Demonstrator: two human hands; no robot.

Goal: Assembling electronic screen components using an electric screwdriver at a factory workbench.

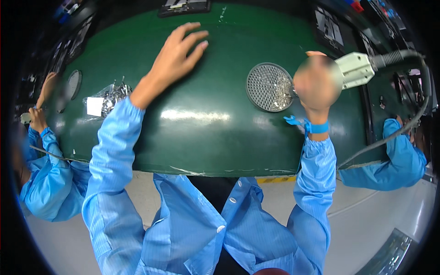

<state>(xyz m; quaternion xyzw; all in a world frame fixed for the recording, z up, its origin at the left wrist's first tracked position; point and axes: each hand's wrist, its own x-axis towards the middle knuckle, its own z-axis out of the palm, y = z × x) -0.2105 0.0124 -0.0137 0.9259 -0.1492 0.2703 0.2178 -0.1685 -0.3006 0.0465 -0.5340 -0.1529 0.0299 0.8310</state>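
Observation:
My left hand [179,52] is over the green table mat [197,146], left of centre. It holds nothing, and its fingers are stretched apart. On the right, my right hand [318,85] is wrapped round a pale electric screwdriver [355,70] with a grey cable at its back end. A blur covers most of that hand, so its finger positions are unclear. The tool's tip points left, at the edge of a round grey screw tray [262,87]. Small shiny screws [282,89] are heaped on the tray's right side, among rows of holes. A blue strap [316,127] circles my right wrist.
Beside my left forearm lies a clear bag of dark metal parts [114,100] with a white label. Black trays [183,7] line the far edge. The cable [415,121] loops down at right. Co-workers in blue sleeves [52,183] sit on both sides.

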